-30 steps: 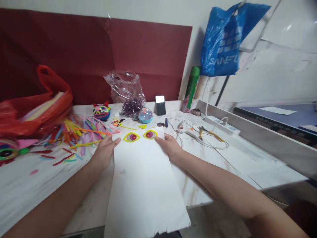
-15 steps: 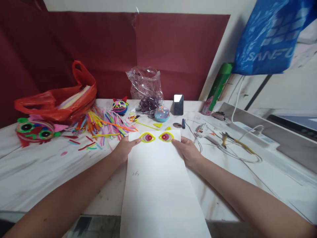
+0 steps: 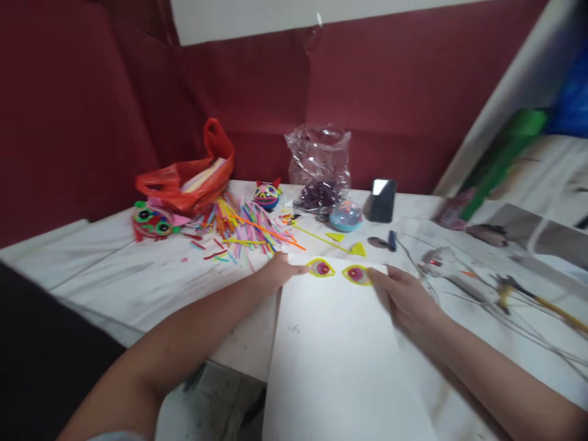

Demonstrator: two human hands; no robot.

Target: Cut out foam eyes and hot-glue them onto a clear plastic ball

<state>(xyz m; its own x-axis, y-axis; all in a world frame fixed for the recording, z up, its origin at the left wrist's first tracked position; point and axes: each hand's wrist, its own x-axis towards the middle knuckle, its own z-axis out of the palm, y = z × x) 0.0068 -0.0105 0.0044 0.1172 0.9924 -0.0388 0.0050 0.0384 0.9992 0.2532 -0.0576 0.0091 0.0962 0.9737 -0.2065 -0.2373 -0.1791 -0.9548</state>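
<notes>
A long white sheet (image 3: 335, 349) lies on the white table (image 3: 114, 275) and hangs over its near edge. Two yellow-rimmed paper eyes (image 3: 337, 271) with pink centres sit at the sheet's far end. My left hand (image 3: 278, 272) grips the sheet's far left corner, thumb on top. My right hand (image 3: 407, 297) holds the far right edge beside the right eye, fingers curled over the paper.
Behind the sheet lie several coloured paper strips (image 3: 243, 223), a red plastic bag (image 3: 188, 180), a painted cat-face ball (image 3: 267, 195), a green-eyed mask (image 3: 154, 222), a clear bag (image 3: 319, 168), a blue dome (image 3: 346, 215) and a phone (image 3: 382, 199). Cables and tools (image 3: 514, 288) spread at right.
The view has swung left, so everything sits further right in the picture. Both hands keep their hold on the sheet's far corners, and the sheet has turned slightly.
</notes>
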